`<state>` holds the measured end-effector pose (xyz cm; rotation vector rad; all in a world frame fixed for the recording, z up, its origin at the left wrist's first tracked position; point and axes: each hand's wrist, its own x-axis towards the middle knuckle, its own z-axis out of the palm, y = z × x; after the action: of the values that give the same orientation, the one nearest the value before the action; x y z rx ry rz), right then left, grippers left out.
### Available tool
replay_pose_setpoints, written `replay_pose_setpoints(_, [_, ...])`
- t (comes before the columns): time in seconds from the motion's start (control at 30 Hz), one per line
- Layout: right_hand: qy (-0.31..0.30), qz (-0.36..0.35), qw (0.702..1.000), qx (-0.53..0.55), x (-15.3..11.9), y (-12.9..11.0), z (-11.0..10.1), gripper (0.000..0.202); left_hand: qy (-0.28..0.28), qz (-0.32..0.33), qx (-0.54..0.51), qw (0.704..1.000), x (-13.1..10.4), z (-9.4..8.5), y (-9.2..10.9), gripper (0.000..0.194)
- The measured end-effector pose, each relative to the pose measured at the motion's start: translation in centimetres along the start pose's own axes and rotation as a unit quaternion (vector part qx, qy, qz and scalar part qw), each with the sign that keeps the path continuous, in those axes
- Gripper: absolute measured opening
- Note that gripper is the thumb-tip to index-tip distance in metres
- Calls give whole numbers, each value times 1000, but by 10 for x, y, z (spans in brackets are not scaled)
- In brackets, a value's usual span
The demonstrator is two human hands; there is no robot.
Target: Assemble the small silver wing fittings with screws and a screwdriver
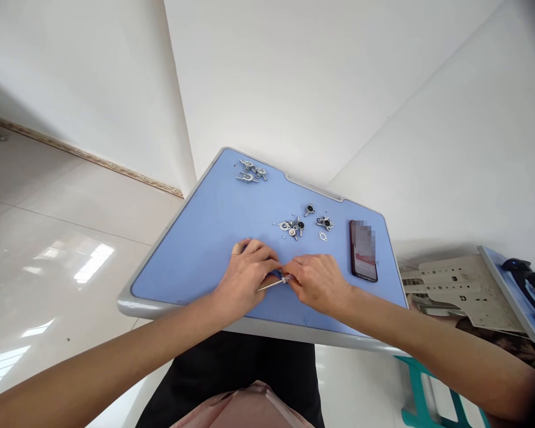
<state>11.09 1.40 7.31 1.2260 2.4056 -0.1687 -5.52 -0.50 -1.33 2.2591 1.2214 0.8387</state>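
Observation:
My left hand (249, 274) is closed, its fingertips meeting those of my right hand near the table's front. A small metal bit shows between the two hands, mostly hidden by my fingers. My right hand (320, 282) pinches the clear end of a thin-shafted tool that looks like a small screwdriver (271, 285). Its shaft slants down to the left, beneath my left fingers. Just beyond the hands lies a cluster of small metal fittings (300, 226) with black round centres, along with flat oval plates (323, 236) and tiny screws.
More metal fittings (251, 172) are grouped at the far left of the blue table (191, 249). A phone (364, 251) lies on the right side. White walls border the back. A teal stool (417, 395) stands below at right, near a beige metal panel (468, 288).

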Motion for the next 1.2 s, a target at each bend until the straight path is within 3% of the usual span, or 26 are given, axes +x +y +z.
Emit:
replay_pose_setpoints(0.37, [-14, -81, 995, -54, 5, 1, 4, 18, -9, -6, 3, 1000, 1, -2, 2, 16])
replay_pose_setpoints(0.7, [34, -26, 997, 61, 4, 16, 18, 18, 21, -9, 21, 1000, 0, 7, -1, 12])
replay_pose_setpoints(0.87, [10, -75, 996, -42, 5, 10, 14, 18, 20, -2, 19, 1000, 1, 6, 1, 15])
replay_pose_setpoints(1.07, [6, -164, 973, -162, 11, 15, 6, 26, 15, 2, 21, 1000, 0, 7, 1, 18])
replay_pose_setpoints(1.2, [44, -214, 956, -195, 16, 27, 11, 21, 11, -4, 4, 1000, 0, 2, -1, 11])
